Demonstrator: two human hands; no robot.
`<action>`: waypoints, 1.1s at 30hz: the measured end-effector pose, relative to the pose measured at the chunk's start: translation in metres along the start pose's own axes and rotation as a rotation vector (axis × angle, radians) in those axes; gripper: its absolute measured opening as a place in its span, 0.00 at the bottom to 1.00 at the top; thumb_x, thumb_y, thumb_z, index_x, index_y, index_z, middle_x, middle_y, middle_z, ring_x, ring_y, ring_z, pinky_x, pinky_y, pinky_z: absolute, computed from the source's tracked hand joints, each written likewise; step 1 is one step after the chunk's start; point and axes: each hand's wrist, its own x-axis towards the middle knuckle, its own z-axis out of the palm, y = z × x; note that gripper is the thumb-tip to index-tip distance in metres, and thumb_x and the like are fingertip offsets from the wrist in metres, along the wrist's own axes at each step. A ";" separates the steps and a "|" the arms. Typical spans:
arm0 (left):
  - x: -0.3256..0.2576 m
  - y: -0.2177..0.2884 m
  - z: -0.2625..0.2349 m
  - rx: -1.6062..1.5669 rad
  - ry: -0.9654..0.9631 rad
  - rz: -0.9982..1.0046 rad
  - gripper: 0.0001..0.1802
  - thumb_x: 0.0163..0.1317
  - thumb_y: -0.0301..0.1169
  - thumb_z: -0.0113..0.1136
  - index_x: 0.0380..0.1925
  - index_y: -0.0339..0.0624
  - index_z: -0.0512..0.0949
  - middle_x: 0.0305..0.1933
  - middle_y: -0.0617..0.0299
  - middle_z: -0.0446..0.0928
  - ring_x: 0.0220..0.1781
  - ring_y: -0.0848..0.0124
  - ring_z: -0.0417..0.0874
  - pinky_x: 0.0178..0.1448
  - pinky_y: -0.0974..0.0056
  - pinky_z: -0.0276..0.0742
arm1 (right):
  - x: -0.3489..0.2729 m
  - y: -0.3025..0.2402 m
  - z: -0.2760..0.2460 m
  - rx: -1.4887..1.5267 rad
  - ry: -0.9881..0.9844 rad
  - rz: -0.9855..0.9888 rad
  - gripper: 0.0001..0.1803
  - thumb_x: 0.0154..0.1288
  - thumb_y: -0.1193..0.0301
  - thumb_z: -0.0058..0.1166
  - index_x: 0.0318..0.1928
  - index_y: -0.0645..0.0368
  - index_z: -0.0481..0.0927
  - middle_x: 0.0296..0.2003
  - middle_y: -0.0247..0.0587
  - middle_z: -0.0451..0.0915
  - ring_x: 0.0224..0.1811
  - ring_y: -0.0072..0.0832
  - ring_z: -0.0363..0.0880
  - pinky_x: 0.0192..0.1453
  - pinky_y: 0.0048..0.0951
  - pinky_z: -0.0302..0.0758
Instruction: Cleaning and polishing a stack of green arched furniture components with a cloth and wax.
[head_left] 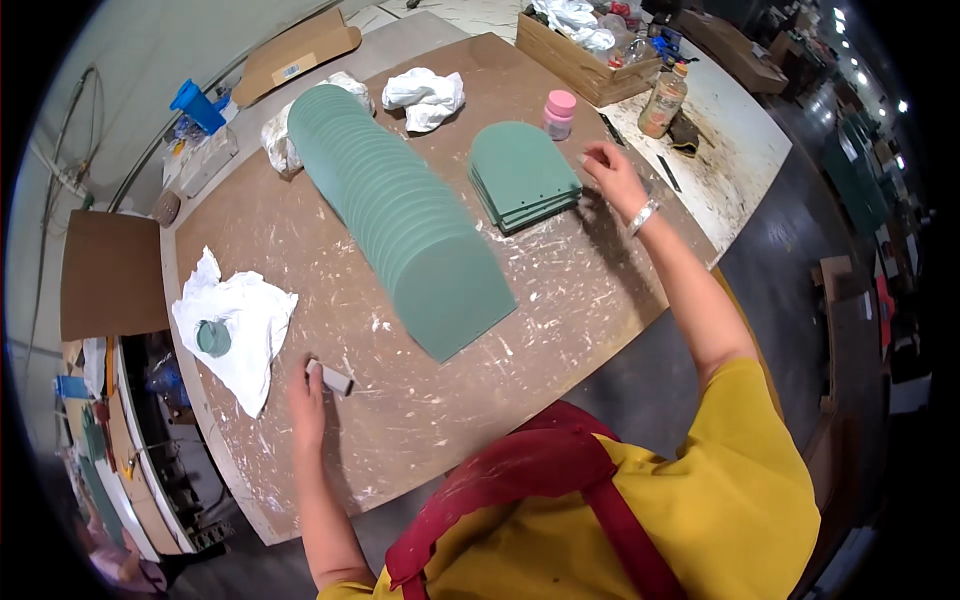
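The person wore a yellow short-sleeved shirt (740, 480) under a dark red apron (530, 480), whose broad strap (640, 545) crossed the shirt diagonally. Beyond the shirt's sleeve, a silver bracelet (643, 216) circled the bare right wrist; both forearms were uncovered.

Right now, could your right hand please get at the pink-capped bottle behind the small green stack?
Probably yes: the right hand hovers just right of the small green stack, and the pink-capped bottle stands close by with nothing between.
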 end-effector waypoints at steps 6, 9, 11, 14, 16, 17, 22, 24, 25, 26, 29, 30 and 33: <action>-0.020 0.163 0.049 -0.573 -0.122 0.060 0.21 0.72 0.30 0.49 0.62 0.34 0.70 0.65 0.53 0.71 0.65 0.65 0.73 0.64 0.62 0.71 | 0.067 0.091 0.012 -0.021 -0.129 0.039 0.34 0.64 0.53 0.57 0.58 0.71 0.72 0.52 0.55 0.79 0.53 0.39 0.79 0.59 0.33 0.72; -0.003 0.249 0.127 -0.773 -0.263 0.163 0.30 0.73 0.35 0.48 0.71 0.36 0.56 0.73 0.45 0.59 0.74 0.57 0.61 0.74 0.59 0.57 | 0.070 0.085 0.023 0.006 -0.288 0.110 0.38 0.64 0.48 0.56 0.58 0.73 0.72 0.53 0.57 0.79 0.55 0.40 0.78 0.60 0.32 0.71; 0.036 0.280 0.178 -0.779 -0.171 0.013 0.34 0.72 0.37 0.48 0.71 0.28 0.52 0.73 0.36 0.57 0.75 0.49 0.58 0.75 0.56 0.53 | 0.068 0.077 0.023 0.034 -0.380 0.098 0.41 0.62 0.45 0.56 0.59 0.72 0.72 0.53 0.57 0.80 0.55 0.41 0.79 0.60 0.33 0.71; 0.093 0.289 0.234 -0.623 0.077 -0.088 0.34 0.72 0.38 0.46 0.68 0.24 0.54 0.71 0.33 0.59 0.74 0.46 0.60 0.75 0.56 0.54 | 0.063 0.069 0.021 -0.067 -0.440 0.100 0.39 0.62 0.46 0.57 0.59 0.71 0.73 0.51 0.57 0.81 0.54 0.41 0.80 0.61 0.33 0.71; 0.117 0.285 0.256 -0.661 0.097 -0.283 0.33 0.72 0.38 0.46 0.67 0.23 0.56 0.69 0.33 0.62 0.72 0.46 0.64 0.73 0.55 0.58 | 0.062 0.068 0.021 -0.057 -0.476 0.068 0.36 0.64 0.49 0.57 0.57 0.71 0.75 0.50 0.56 0.81 0.53 0.40 0.81 0.60 0.34 0.72; 0.126 0.282 0.260 -0.745 0.062 -0.405 0.32 0.72 0.38 0.47 0.67 0.23 0.56 0.68 0.33 0.63 0.70 0.46 0.66 0.72 0.55 0.60 | 0.062 0.067 0.022 -0.056 -0.491 0.054 0.36 0.64 0.49 0.56 0.58 0.71 0.74 0.51 0.56 0.81 0.54 0.38 0.80 0.60 0.33 0.71; 0.103 0.286 0.258 -0.809 -0.076 -0.409 0.28 0.73 0.34 0.45 0.67 0.28 0.59 0.65 0.40 0.68 0.65 0.53 0.72 0.68 0.57 0.64 | 0.051 0.060 0.016 0.103 -0.500 0.097 0.28 0.68 0.61 0.55 0.59 0.71 0.73 0.51 0.52 0.82 0.53 0.32 0.79 0.60 0.31 0.71; 0.067 0.292 0.254 -0.779 -0.106 -0.374 0.27 0.74 0.32 0.45 0.69 0.31 0.57 0.66 0.43 0.68 0.67 0.54 0.69 0.70 0.58 0.62 | 0.028 0.058 0.001 0.132 -0.528 0.071 0.26 0.69 0.65 0.55 0.60 0.71 0.72 0.51 0.49 0.81 0.53 0.30 0.78 0.60 0.29 0.71; 0.045 0.293 0.251 -0.746 -0.140 -0.393 0.29 0.73 0.31 0.47 0.70 0.31 0.55 0.68 0.43 0.65 0.70 0.55 0.66 0.72 0.59 0.59 | 0.011 0.059 -0.011 0.095 -0.524 0.123 0.25 0.69 0.66 0.55 0.60 0.71 0.72 0.51 0.48 0.81 0.53 0.28 0.78 0.60 0.29 0.71; 0.023 0.292 0.248 -0.777 -0.155 -0.401 0.30 0.73 0.31 0.48 0.70 0.32 0.55 0.68 0.44 0.65 0.71 0.57 0.65 0.73 0.59 0.58 | -0.010 0.060 -0.021 0.201 -0.545 0.058 0.24 0.69 0.67 0.55 0.59 0.71 0.72 0.51 0.49 0.81 0.53 0.30 0.78 0.60 0.30 0.71; -0.034 0.279 0.241 -0.830 -0.246 -0.406 0.32 0.71 0.31 0.52 0.71 0.33 0.54 0.70 0.46 0.63 0.72 0.58 0.63 0.74 0.59 0.57 | -0.075 0.073 -0.050 0.305 -0.524 0.075 0.23 0.68 0.69 0.56 0.59 0.70 0.71 0.52 0.50 0.78 0.54 0.33 0.76 0.59 0.31 0.71; -0.046 0.273 0.240 -0.811 -0.261 -0.373 0.33 0.69 0.30 0.53 0.70 0.32 0.54 0.70 0.44 0.62 0.72 0.56 0.62 0.74 0.58 0.57 | -0.090 0.078 -0.055 0.252 -0.537 0.113 0.24 0.68 0.70 0.56 0.60 0.69 0.70 0.53 0.48 0.76 0.55 0.31 0.75 0.60 0.31 0.71; -0.062 0.262 0.238 -0.752 -0.246 -0.265 0.35 0.66 0.28 0.56 0.70 0.31 0.54 0.70 0.42 0.61 0.72 0.54 0.61 0.74 0.57 0.56 | -0.116 0.087 -0.059 0.185 -0.486 0.102 0.26 0.68 0.68 0.58 0.62 0.68 0.68 0.53 0.49 0.75 0.54 0.32 0.74 0.59 0.31 0.71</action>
